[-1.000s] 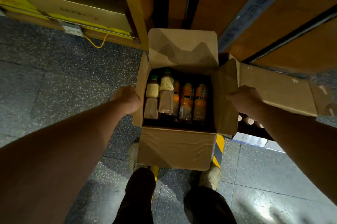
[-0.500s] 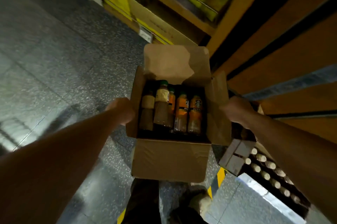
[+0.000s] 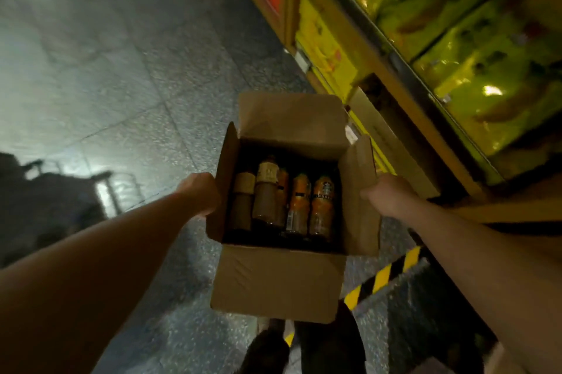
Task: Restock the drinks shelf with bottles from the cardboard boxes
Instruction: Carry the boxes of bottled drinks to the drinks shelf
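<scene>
At 9 and 3 o'clock, left hand (image 3: pixel 199 194) and right hand (image 3: pixel 383 195) grip the cardboard box (image 3: pixel 279 282). Its bottles (image 3: pixel 299 206) stand inside; shelving seems not started.

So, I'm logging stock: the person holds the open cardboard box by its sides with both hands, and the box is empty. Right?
Not empty: the head view shows several bottles standing inside the cardboard box, some brown, some orange. The left hand and right hand do hold its sides.

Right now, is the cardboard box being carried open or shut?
Open: the cardboard box has its flaps folded up and outward, showing upright bottles inside.
</scene>
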The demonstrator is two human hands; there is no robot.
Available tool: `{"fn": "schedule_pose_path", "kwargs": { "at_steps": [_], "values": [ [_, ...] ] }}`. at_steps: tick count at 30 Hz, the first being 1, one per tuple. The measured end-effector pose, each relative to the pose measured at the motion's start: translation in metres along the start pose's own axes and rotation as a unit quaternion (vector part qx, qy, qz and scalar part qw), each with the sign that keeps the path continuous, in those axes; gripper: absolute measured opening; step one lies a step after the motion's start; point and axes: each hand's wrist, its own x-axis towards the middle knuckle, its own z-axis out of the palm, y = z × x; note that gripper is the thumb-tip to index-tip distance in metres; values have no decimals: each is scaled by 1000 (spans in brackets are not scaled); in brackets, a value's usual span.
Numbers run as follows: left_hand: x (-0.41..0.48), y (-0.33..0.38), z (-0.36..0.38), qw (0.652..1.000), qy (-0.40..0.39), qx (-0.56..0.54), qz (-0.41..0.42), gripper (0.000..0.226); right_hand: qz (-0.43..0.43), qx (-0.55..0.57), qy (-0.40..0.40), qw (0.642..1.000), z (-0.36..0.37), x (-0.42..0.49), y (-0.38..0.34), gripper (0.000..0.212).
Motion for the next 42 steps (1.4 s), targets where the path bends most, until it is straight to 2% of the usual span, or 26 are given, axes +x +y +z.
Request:
{"fn": "schedule_pose_path", "kwargs": {
  "at_steps": [4, 8, 11, 15, 18, 22, 26, 35, 38, 42],
  "values": [
    [17, -34, -37, 997, 3, -43, -61, 18, -54, -63, -23, 996, -24, 38, -79, 37],
    [39, -70, -66, 989, 12, -103, -108, 16, -114, -105, -32, 987, -42, 72, -154, 22],
    [56, -97, -79, 976, 13, -166, -143, 15, -141, -131, -16, 981, -51, 88, -215, 37],
    [90, -137, -101, 958, 16, -234, -163, 16, -161, -168, -14, 972, -56, 107, -297, 40],
    [116, -168, -127, 957, 7, -238, -166, 11, -183, -223, 3, 957, -59, 117, -359, 23],
    [145, -207, -160, 946, -8, -258, -195, 15, -197, -283, -12, 939, -62, 125, -436, 31],
    [175, -248, -198, 931, -13, -287, -225, 21, -217, -294, -27, 931, -63, 142, -517, 19],
    [247, -332, -293, 887, -7, -344, -309, 22, -310, -336, -69, 887, -65, 192, -725, 35],
    [269, -359, -320, 866, -3, -376, -328, 19, -332, -349, -73, 873, -65, 200, -790, 31],
    [304, -402, -355, 867, 9, -368, -335, 18, -349, -365, -53, 862, -63, 211, -881, 34]
  ]
}}
